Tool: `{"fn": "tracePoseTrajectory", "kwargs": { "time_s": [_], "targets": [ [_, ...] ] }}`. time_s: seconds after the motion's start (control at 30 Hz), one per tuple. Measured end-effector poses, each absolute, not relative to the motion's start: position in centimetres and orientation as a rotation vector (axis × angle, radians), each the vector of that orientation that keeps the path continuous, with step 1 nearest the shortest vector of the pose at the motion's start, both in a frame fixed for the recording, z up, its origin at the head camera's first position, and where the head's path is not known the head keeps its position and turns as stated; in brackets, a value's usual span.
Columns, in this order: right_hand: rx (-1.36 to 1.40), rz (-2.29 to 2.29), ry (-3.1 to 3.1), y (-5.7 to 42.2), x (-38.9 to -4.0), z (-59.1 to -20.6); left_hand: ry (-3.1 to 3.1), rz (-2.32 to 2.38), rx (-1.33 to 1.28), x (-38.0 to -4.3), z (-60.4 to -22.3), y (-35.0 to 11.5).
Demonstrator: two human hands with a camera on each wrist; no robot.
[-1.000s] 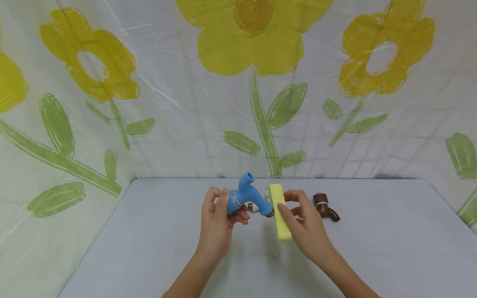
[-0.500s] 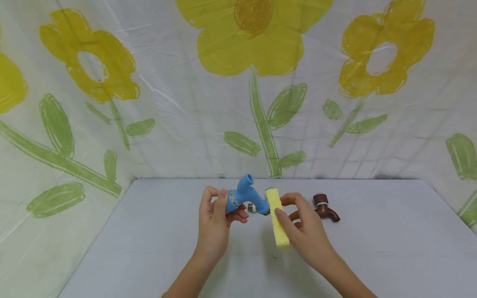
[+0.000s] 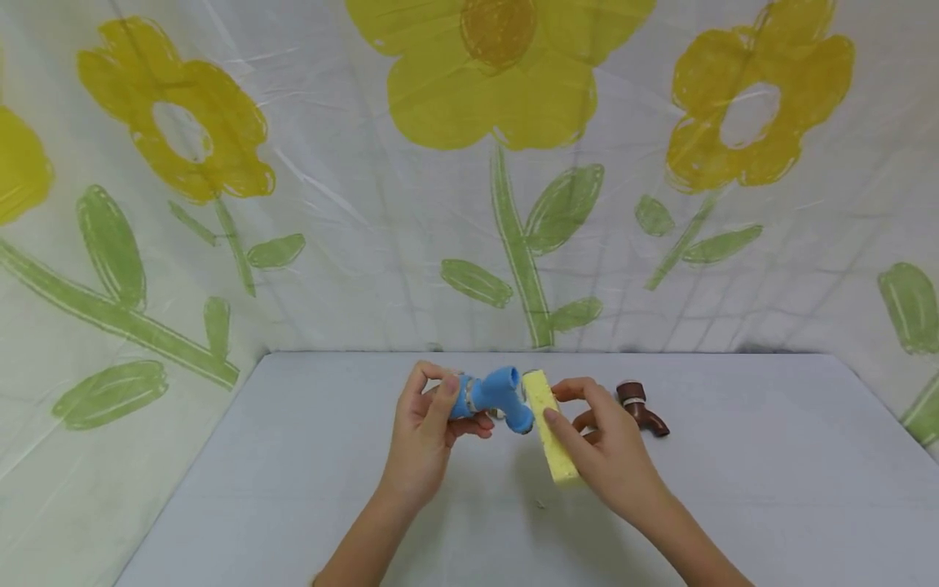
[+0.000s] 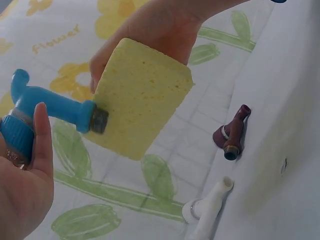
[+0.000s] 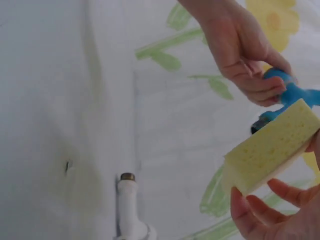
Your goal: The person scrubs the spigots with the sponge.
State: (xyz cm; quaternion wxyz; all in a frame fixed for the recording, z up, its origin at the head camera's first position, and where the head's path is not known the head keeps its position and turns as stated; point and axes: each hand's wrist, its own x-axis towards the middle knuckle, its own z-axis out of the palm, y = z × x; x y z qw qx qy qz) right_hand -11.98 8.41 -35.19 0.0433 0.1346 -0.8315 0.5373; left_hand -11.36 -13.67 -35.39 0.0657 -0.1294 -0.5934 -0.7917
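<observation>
A blue plastic tap [image 3: 502, 393] is held up over the table by my left hand [image 3: 425, 444], with thumb and fingers round its handle end. Its dark threaded end faces a yellow sponge [image 3: 552, 432]. Whether the two touch is not certain; the head view shows a narrow gap. My right hand [image 3: 609, 452] pinches that sponge by its edges, thumb on the near side. In the left wrist view the sponge's broad face [image 4: 142, 95] stands behind the tap's threaded end. The left palm hides part of the handle.
A brown tap [image 3: 641, 409] lies on the white table [image 3: 293, 489], beyond the right hand. A white tap [image 4: 210, 210] lies near it, mostly hidden behind the blue one in the head view. A small dark mark [image 3: 540, 504] shows on the tabletop. A flower-printed curtain [image 3: 352, 244] hangs behind.
The blue tap has turned in my left hand, so its short upper branch has swung down to the right. The sponge has dropped a little and its lower end has swung right.
</observation>
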Motion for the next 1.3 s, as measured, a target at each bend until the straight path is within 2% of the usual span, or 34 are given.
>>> {"fn": "tracePoseTrajectory", "kwargs": {
  "time_s": [0.2,0.33,0.67,1.3],
  "targets": [
    [0.418,1.768,-2.517,8.7,-11.7,-34.9,-1.859,-2.345,-0.345,-11.6,-35.3,-13.9],
    [0.524,1.807,-2.417,9.0,-11.6,-34.8,-1.874,-2.385,-0.255,-11.7,-35.2,-13.9],
    [0.835,1.536,-2.204,8.5,-11.6,-35.9,-1.914,-2.548,-0.162,-11.7,-35.4,-13.0],
    [0.674,1.558,-2.165,7.4,-11.6,-36.5,-1.987,-2.645,-0.205,-11.3,-35.5,-12.4]
  ]
}}
